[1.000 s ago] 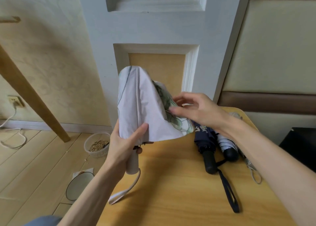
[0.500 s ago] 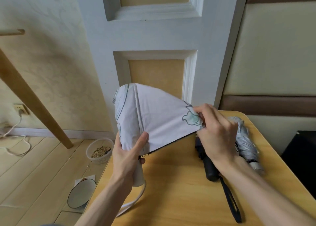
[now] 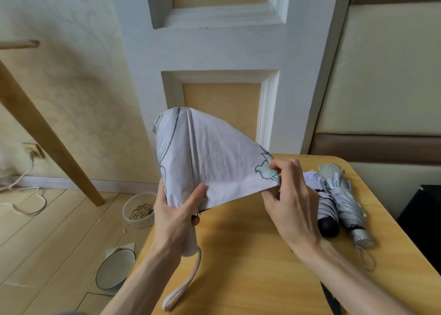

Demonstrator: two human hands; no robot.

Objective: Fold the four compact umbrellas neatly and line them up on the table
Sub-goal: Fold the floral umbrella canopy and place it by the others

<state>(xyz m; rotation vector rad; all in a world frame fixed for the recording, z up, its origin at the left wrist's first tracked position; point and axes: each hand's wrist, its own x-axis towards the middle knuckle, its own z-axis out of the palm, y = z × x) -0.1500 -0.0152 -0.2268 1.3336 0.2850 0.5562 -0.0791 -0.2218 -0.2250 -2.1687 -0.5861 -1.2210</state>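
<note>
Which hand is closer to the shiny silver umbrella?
Right. The right hand pinches the white umbrella near the silver umbrella; the left hand grips its handle, farther away.

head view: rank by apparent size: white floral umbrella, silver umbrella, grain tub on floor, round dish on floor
1. white floral umbrella, largest, though nearest the camera
2. silver umbrella
3. round dish and grain tub: look about alike, so not ranked; both sit farther off on the floor, which shrinks them.
</note>
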